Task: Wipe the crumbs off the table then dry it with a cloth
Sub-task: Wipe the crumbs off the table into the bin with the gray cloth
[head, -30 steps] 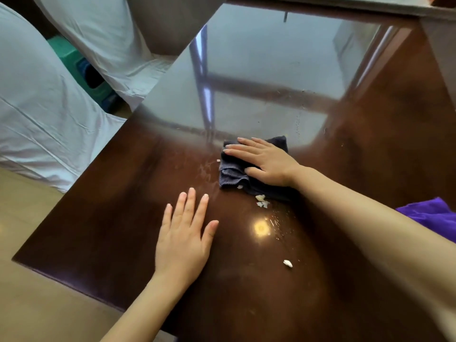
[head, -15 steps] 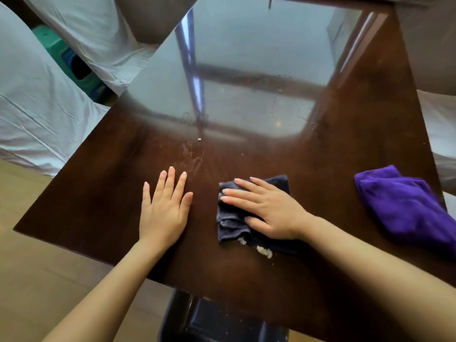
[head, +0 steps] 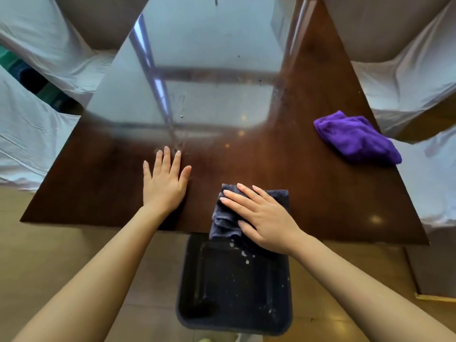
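Note:
My right hand presses flat on a dark grey cloth at the near edge of the glossy brown table. The cloth hangs partly over that edge. Small white crumbs are falling just below it into a black bin that stands on the floor under the edge. My left hand lies flat on the table to the left, fingers spread, holding nothing. A folded purple cloth rests near the table's right edge.
White-covered chairs stand around the table on the left, far and right sides. Wet streaks and specks mark the table's shiny middle. The tan floor shows on both sides of the bin.
My right hand has dragged the grey cloth and crumbs toward me, from mid-table to the near edge. Crumbs now drop into the bin. My left hand stayed flat on the table.

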The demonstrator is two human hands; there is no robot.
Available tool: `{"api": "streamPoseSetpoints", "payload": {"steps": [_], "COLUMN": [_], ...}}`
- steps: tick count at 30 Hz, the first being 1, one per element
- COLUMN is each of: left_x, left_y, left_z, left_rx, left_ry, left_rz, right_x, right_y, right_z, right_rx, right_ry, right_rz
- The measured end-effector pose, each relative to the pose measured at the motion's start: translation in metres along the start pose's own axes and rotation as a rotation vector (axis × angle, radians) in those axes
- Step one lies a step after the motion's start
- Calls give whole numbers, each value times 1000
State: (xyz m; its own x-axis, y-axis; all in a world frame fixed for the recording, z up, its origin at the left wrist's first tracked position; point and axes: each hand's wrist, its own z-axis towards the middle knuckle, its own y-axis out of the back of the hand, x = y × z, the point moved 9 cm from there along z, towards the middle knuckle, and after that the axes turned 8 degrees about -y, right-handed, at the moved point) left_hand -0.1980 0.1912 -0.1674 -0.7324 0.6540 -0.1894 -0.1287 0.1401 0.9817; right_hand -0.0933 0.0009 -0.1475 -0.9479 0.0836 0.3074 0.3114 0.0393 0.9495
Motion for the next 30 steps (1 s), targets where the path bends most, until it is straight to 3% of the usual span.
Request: {"api": "streamPoseSetpoints", "payload": {"steps": [4,17,22,24,30], "left_x": [-2,3,47,67,50], "left_y": [-1,0,12,12,14], "left_z": [-8,-18,1,21,-5], "left_rx": [1,4,-21,-48,-92], "left_ry": [-46,-121,5,57,8], "left_rz": [-4,-2,-26,-36,2], "right_x": [16,22,-12,-24,-37], "right_y": [-3,49,89,100,118], "right_z": [-17,-38,33,104,205], "right_rx": [-70,-407,-451,-422,-401], "right_ry": [-26,-63,-131,-102,-82], "right_rz": [12,453,570,579,449]}}
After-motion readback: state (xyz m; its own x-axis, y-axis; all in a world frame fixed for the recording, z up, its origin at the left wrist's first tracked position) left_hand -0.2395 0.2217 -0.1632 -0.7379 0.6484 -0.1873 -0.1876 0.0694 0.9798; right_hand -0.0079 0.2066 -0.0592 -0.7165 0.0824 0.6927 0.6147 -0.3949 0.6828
